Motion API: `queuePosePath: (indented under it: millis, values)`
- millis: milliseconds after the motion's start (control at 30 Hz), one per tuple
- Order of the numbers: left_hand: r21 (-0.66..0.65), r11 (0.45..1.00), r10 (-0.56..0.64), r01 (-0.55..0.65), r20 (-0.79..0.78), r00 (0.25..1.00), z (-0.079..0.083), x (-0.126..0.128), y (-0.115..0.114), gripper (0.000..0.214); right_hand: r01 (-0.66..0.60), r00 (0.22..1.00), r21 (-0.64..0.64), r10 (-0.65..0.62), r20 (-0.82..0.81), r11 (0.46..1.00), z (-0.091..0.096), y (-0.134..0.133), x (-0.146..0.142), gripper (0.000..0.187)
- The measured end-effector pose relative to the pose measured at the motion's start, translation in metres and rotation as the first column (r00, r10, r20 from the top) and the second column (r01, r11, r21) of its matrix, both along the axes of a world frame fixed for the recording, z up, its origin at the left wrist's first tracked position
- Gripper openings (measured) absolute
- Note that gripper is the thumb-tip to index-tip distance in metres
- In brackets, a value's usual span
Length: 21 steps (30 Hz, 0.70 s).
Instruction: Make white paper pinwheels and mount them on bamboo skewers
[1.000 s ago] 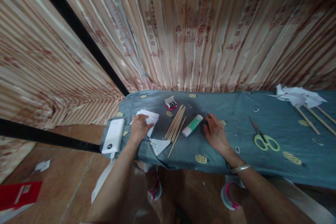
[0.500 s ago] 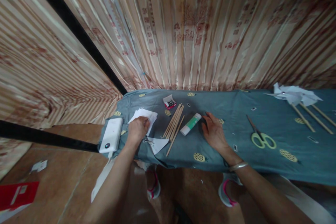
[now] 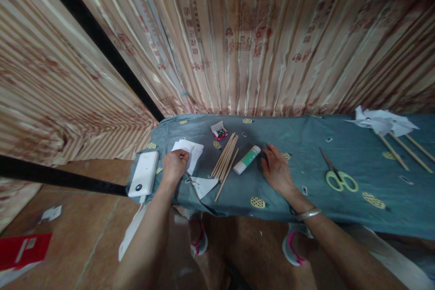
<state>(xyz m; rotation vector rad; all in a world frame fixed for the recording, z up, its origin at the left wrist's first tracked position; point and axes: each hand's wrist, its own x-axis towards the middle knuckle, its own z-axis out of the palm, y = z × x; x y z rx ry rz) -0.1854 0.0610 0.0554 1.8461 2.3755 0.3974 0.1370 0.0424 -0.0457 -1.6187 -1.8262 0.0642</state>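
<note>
My left hand [image 3: 174, 166] is closed, its fingers curled over the left side of a loose stack of white paper pieces [image 3: 195, 152]. What the fingers hold, if anything, is hidden. Just below the stack lies a cut white paper piece [image 3: 205, 186]. My right hand [image 3: 277, 171] rests palm down on the cloth with its fingers apart, holding nothing. Close to its fingertips, not in its grasp, is a green and white glue stick [image 3: 247, 160]. Several thin wooden sticks [image 3: 224, 158] lie between the hands, and behind them sits a small open box of pins [image 3: 220, 132].
Green-handled scissors [image 3: 340, 180] lie to the right on the blue-green tablecloth [image 3: 306, 140]. Paper pinwheels [image 3: 384, 121] on sticks rest at the far right. A white power bank [image 3: 144, 174] with a cable sits at the left edge. A pleated curtain [image 3: 251, 72] hangs behind the table.
My left hand has shifted slightly left and up across the paper stack, showing more of the sheets to its right. My right hand has stayed in place beside the glue stick.
</note>
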Motion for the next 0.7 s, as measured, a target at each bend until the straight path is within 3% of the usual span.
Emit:
queuePosePath:
  millis: [700]
  values:
    - [0.123,0.992,-0.005,-0.022,0.213,0.977,-0.009,-0.003,0.0,0.021,-0.011,1.0,-0.005,0.011,-0.015,1.0,0.0,0.0,0.001,0.039]
